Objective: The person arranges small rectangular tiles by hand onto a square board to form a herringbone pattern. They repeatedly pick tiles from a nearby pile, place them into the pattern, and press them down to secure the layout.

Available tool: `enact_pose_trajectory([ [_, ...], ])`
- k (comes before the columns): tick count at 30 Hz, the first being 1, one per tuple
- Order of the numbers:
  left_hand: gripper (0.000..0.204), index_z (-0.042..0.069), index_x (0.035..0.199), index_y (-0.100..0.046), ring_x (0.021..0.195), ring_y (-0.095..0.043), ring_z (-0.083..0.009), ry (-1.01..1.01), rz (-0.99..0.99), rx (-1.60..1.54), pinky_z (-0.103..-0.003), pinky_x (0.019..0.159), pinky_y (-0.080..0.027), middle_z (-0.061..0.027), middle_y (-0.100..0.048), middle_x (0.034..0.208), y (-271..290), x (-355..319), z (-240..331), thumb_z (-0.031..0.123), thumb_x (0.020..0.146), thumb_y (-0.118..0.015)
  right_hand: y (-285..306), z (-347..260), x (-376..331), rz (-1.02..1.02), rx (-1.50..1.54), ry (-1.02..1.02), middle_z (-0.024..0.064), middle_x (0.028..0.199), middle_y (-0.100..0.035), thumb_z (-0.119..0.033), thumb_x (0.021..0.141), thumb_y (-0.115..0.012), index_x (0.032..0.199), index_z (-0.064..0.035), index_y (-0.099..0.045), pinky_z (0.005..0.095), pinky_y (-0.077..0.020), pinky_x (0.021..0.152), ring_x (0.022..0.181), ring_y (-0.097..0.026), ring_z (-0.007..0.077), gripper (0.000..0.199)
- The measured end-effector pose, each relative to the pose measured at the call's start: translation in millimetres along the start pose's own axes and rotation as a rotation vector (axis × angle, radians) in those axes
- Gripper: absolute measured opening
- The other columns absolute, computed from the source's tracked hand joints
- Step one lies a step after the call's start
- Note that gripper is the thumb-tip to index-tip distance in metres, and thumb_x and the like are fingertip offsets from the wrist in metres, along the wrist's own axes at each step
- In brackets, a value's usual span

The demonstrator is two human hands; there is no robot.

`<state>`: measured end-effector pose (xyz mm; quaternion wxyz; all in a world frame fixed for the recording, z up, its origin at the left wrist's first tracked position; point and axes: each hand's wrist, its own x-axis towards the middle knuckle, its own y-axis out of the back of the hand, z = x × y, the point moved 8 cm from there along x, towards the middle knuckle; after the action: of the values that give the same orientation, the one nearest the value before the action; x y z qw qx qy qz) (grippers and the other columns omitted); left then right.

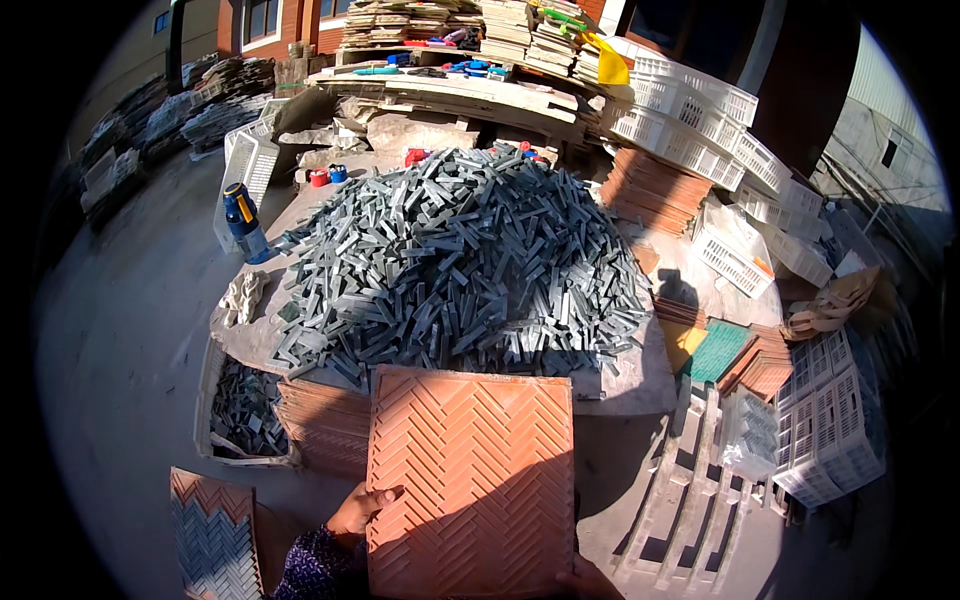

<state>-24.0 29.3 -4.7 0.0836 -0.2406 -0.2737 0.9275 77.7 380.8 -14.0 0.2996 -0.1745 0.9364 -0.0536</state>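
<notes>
An orange-red square herringbone mould tray (470, 480) is held up in front of me, its slotted face toward me with no strips in it. My left hand (358, 510) grips the left edge, thumb on the face and the other fingers hidden behind. At the lower right corner my right hand (588, 578) is closed on the edge, mostly in dark shadow. Beyond the tray, a large heap of grey-green stone strips (460, 250) covers the work table (640, 375). A similar tray (213, 535), partly filled with grey strips in herringbone, stands at the lower left.
Orange trays (320, 425) are stacked left of the held one, beside a white crate (207, 430) of stone bits. A blue bottle (246, 225) and white gloves (243, 297) lie at the table's left. White crates (690, 100) and a pallet (690, 490) are right.
</notes>
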Motion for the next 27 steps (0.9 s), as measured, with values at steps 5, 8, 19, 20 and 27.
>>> enact_pose_trajectory([
  [5, 0.063, -0.01, 0.126, -0.049, 0.108, -0.056, -0.0212, 0.073, 0.108, 0.139, -0.031, 0.093, -0.043, -0.0149, -0.057, 0.122, 15, 7, -18, 0.037, 0.086, -0.066, -1, -4, 4, -0.039, -0.135, 0.085, 0.0132, 0.137, -0.041, -0.034, 0.088, -0.058, 0.138, 0.0046, -0.031, 0.0356, -0.0288, 0.107, 0.127, -0.038, 0.0225, 0.069],
  [8, 0.061, -0.008, 0.126, -0.049, 0.112, -0.052, -0.0188, 0.068, 0.069, 0.22, -0.029, 0.096, -0.04, -0.0145, -0.055, 0.125, 32, 7, -33, 0.04, 0.09, -0.059, -2, 3, 6, -0.059, -0.176, 0.048, 0.0138, 0.14, -0.038, -0.043, 0.087, -0.058, 0.139, 0.0052, -0.03, 0.0359, -0.026, 0.109, 0.129, -0.034, 0.023, 0.076],
  [19, 0.047, -0.007, 0.118, -0.052, 0.088, -0.063, -0.0201, -0.096, 0.345, 0.354, -0.029, 0.076, -0.05, -0.0127, -0.066, 0.101, 36, 30, 4, 0.021, 0.084, -0.066, 5, -10, 42, -0.118, -0.559, -0.159, 0.0139, 0.125, -0.049, -0.039, 0.088, -0.057, 0.13, -0.0016, -0.04, 0.0345, -0.0309, 0.102, 0.12, -0.042, 0.0288, 0.059],
  [20, 0.044, -0.006, 0.115, -0.054, 0.085, -0.063, -0.0193, -0.153, 0.441, 0.657, -0.029, 0.074, -0.05, -0.0134, -0.066, 0.097, 48, 27, 16, 0.02, 0.082, -0.067, 8, -26, 51, -0.17, -0.837, -0.123, 0.0167, 0.11, -0.056, -0.036, 0.088, -0.056, 0.121, -0.0028, -0.049, 0.0351, -0.0396, 0.093, 0.108, -0.052, 0.031, 0.047],
  [27, 0.025, -0.004, 0.096, -0.059, 0.067, -0.061, -0.0241, -0.553, 0.899, 1.039, -0.035, 0.06, -0.046, -0.0146, -0.062, 0.073, 129, 59, 77, 0.016, 0.082, -0.066, 0, -201, 133, 0.309, -0.81, 0.488, 0.0137, 0.085, -0.067, -0.017, 0.084, -0.064, 0.1, -0.0014, -0.061, 0.0296, -0.0506, 0.069, 0.076, -0.066, 0.0218, 0.023],
])
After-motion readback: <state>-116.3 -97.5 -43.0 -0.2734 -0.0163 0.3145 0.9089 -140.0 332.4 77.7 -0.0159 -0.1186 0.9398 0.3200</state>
